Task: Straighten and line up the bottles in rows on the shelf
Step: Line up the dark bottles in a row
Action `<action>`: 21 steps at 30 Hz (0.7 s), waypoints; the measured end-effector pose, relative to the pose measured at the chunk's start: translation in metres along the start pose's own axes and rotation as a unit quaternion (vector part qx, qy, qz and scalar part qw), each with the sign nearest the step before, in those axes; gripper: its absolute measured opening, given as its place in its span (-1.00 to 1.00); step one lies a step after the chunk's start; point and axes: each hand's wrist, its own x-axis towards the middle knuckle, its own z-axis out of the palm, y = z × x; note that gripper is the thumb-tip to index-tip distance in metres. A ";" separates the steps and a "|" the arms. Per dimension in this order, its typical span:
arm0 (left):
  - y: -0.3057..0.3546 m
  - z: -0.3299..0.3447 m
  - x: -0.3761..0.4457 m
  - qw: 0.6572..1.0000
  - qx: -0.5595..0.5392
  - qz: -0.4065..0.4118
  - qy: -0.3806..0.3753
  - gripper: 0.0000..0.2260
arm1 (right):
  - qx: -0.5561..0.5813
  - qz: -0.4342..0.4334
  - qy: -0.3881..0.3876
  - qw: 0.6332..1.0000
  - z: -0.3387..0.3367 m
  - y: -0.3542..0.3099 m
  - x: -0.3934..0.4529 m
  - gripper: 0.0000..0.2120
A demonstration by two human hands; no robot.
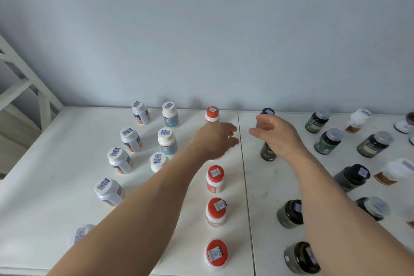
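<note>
Bottles stand in columns on the white shelf (pixel 67 141): white-capped ones (pixel 127 134) at left, blue-labelled ones (pixel 167 139), red-capped ones (pixel 215 178) in the middle, and dark ones (pixel 291 213) at right. My left hand (pixel 215 139) hovers over the red column behind its back bottle (pixel 212 114); the fingers are relaxed and apart, and they hide whatever stands below. My right hand (pixel 277 134) curls its fingers round the dark bottle with a black cap (pixel 268 111) at the back of the shelf. Another dark bottle (pixel 267 152) stands partly hidden under that hand.
Green and dark jars (pixel 328 142) and white-capped brown ones (pixel 358 119) stand scattered unevenly on the right half. A seam (pixel 244 175) splits the shelf. The blue-grey wall (pixel 201 40) closes the back; a white frame (pixel 26 87) stands at left.
</note>
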 end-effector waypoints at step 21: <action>0.056 0.079 0.046 0.967 -0.180 -0.139 -0.115 -0.47 | -0.025 0.004 -0.103 0.994 -0.055 0.076 0.037 -0.62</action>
